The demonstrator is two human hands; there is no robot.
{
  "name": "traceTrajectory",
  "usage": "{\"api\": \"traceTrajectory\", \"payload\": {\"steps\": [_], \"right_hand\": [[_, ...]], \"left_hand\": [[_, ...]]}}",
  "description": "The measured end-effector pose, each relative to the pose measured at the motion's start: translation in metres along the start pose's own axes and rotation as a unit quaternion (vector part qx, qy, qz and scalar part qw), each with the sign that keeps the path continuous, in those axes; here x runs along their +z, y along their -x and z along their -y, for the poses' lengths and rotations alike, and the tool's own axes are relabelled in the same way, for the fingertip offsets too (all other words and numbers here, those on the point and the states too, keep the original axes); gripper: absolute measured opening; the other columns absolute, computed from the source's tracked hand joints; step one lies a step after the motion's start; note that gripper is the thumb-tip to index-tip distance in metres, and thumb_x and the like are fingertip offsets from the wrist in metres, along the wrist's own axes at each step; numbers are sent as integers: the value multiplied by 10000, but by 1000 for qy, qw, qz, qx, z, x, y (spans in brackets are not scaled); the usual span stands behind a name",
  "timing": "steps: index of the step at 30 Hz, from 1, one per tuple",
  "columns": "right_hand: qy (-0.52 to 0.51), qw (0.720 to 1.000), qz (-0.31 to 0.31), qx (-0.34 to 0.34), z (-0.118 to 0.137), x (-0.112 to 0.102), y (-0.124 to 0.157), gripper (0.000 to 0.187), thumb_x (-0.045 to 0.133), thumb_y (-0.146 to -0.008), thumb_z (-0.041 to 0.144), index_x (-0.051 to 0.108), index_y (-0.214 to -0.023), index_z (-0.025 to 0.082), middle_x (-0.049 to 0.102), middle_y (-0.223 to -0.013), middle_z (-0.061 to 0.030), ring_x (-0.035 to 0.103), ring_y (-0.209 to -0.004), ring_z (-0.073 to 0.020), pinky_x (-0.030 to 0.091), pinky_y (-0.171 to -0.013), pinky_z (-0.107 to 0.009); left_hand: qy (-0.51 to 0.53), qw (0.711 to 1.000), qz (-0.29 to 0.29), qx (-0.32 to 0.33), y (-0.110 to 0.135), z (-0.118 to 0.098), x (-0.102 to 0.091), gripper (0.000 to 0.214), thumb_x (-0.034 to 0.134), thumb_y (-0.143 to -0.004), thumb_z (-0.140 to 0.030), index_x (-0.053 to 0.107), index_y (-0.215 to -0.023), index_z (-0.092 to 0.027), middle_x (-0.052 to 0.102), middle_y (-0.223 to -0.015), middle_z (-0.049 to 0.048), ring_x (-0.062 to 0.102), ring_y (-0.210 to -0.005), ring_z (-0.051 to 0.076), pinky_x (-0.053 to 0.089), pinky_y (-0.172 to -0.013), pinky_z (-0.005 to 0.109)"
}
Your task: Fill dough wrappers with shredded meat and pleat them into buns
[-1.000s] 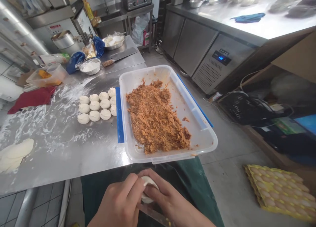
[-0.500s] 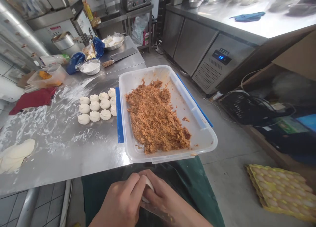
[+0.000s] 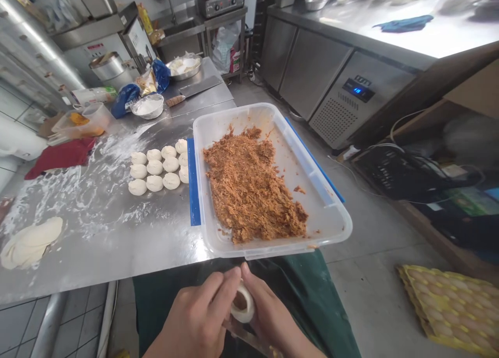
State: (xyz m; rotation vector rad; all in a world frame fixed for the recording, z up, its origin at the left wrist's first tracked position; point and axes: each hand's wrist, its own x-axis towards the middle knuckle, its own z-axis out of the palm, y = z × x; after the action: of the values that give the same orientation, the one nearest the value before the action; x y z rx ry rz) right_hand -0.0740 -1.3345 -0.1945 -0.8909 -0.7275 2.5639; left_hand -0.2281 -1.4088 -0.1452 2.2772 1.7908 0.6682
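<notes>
Since the earlier frame, both hands have parted slightly, exposing brown filling inside the dough wrapper at bottom centre. Steel table fills the left; the plastic tub of shredded filling sits centre. Left hand and right hand fingers pinch the wrapper's rim.

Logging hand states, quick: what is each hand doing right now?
Left hand: closed on the dough wrapper, fingers pinching its rim.
Right hand: closed on the same dough wrapper, cupping it from the other side.
</notes>
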Motion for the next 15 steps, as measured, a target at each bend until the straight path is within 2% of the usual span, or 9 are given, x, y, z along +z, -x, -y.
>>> {"api": "traceTrajectory", "payload": {"steps": [2,5,9,11,13,15], "right_hand": [[-2,1000,-6,1,-7,2,-5,562,506,-1003,683,669,-805,182,605,-616,-3,512,-539,-143,391,-530,-282],[32,999,-30,0,-10,0,-7,573,492,-997,704,685,-832,190,611,-607,-3,529,-532,-159,389,-525,-294],[75,994,-83,0,-5,-1,-4,591,537,-957,742,677,-765,201,619,-660,-5,539,-621,-169,408,-602,-311],[63,996,-59,10,-3,1,-3,567,539,-960,732,687,-815,205,635,-664,-5,544,-609,-173,412,-592,-314],[35,999,-28,15,-1,4,-3,547,547,-965,715,684,-840,200,626,-625,2,524,-550,-163,401,-560,-310],[27,999,-32,18,0,4,-3,557,559,-963,708,675,-796,189,605,-594,8,505,-527,-149,389,-552,-301]], "left_hand": [[3,1000,-2,1,0,-1,2,390,471,-948,-50,576,-1320,-102,705,-1003,92,728,-759,177,593,-563,264],[11,1000,-5,-4,1,-3,4,278,464,-949,-57,614,-1165,-148,646,-849,39,636,-587,161,540,-475,277],[-1,1000,15,11,0,-2,3,492,423,-924,-14,538,-1398,-77,713,-1070,114,715,-722,162,595,-561,262],[-7,1000,8,14,-1,-1,1,459,429,-927,-28,570,-1361,-80,713,-1032,110,713,-703,170,595,-552,275],[0,1000,-5,11,-2,-1,0,349,442,-938,-59,627,-1229,-117,675,-883,65,655,-598,172,559,-487,295],[6,1000,1,7,-2,0,0,343,448,-946,-66,623,-1235,-122,657,-849,48,637,-575,171,547,-470,298]]}}
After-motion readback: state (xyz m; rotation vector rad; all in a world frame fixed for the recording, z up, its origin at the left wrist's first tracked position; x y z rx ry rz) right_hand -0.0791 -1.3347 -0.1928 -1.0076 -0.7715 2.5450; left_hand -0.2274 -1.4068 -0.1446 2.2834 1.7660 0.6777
